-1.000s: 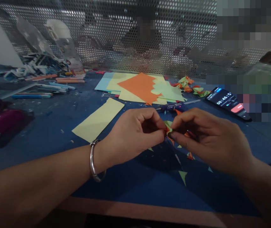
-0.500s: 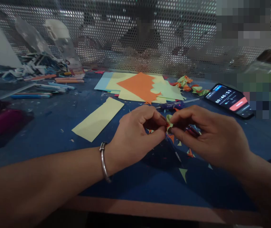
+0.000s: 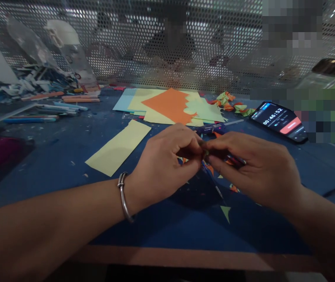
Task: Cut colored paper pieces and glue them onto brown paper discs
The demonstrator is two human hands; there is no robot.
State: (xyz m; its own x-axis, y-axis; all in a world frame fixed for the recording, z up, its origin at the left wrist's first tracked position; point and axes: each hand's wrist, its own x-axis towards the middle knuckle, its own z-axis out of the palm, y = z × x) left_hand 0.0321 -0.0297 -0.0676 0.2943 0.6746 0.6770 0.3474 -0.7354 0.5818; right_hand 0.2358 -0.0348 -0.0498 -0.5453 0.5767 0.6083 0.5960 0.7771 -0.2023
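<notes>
My left hand (image 3: 169,162) and my right hand (image 3: 258,168) meet over the blue table, thumb and forefinger of each pinched on one small folded paper piece (image 3: 206,153). Only a sliver of its green shows between the fingertips. Beneath the hands lie orange and green paper scraps and a slim pointed tool (image 3: 218,190), its far end hidden. A dark purple-blue tool (image 3: 210,129) lies just beyond the fingers. Left of my left hand is a pale yellow paper strip (image 3: 119,148), and a green paper triangle (image 3: 225,213) rests nearer the table edge.
Behind the hands are stacked coloured sheets with an orange sheet (image 3: 167,105) on top. Several small folded paper pieces (image 3: 226,101) sit right of them, near a phone (image 3: 279,121) showing a timer. Markers (image 3: 32,118), a bottle (image 3: 75,58) and a magenta object (image 3: 3,150) are at left.
The fingers have closed further around the small paper piece, so less of its green and orange shows. The whole view has shifted slightly, and the phone timer advanced one second.
</notes>
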